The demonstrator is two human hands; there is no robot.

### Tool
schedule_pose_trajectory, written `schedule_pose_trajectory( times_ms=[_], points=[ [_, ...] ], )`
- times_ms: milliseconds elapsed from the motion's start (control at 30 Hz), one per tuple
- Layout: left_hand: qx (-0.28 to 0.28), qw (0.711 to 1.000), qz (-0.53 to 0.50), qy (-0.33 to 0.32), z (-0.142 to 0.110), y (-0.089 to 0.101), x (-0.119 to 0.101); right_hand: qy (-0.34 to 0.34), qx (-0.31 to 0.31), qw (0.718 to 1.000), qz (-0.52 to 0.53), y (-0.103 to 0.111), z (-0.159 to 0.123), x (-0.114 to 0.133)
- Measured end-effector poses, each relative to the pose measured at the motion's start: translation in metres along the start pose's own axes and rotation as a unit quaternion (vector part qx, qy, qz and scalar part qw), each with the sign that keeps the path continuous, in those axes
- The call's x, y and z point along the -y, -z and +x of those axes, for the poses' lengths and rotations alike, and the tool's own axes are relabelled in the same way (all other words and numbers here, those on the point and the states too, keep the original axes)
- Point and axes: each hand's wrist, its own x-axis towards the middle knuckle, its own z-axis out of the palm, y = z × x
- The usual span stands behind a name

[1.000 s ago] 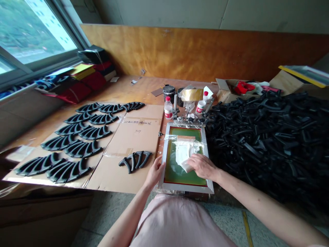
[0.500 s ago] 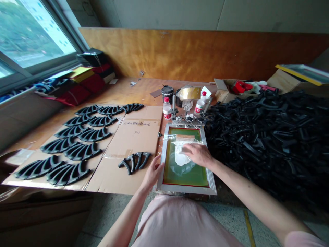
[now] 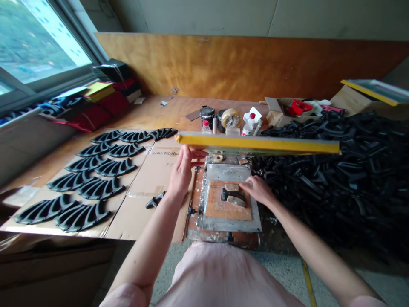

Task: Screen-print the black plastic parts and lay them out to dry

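The screen printing frame (image 3: 258, 143) is tilted up, its yellow edge facing me. My left hand (image 3: 182, 170) grips its left corner from below, fingers reaching under the edge. Beneath the raised frame lies a grey metal plate (image 3: 212, 224) with a brown board (image 3: 214, 209) on it. A black curved plastic part (image 3: 234, 196) rests on this board between small light blocks. My right hand (image 3: 260, 190) is just right of that part, fingers partly bent and a little apart, holding nothing I can see. The screen's upper face is hidden.
Rows of black curved parts (image 3: 102, 187) lie on cardboard (image 3: 137, 221) to the left. A large heap of black parts (image 3: 319, 183) fills the right side. Behind the frame stand bottles (image 3: 247, 128), a black tub (image 3: 207, 114) and a tape roll (image 3: 229, 118).
The frame, flat before, has been swung up by my left hand, uncovering the plate and black part. My right hand has left the white patch on the screen and moved down beside that part.
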Motion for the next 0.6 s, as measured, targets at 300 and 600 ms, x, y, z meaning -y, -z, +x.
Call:
schedule_pose_trajectory(
  times_ms=[300, 600],
  points=[
    [0.097, 0.906, -0.051, 0.409, -0.122, -0.031, 0.071, 0.027, 0.037, 0.997, -0.06, -0.029, -0.055, 0.089],
    [-0.208, 0.909, 0.01, 0.36, -0.121, 0.091, 0.126, 0.076, -0.116, 0.98, -0.144, 0.049, -0.047, 0.005]
  ],
)
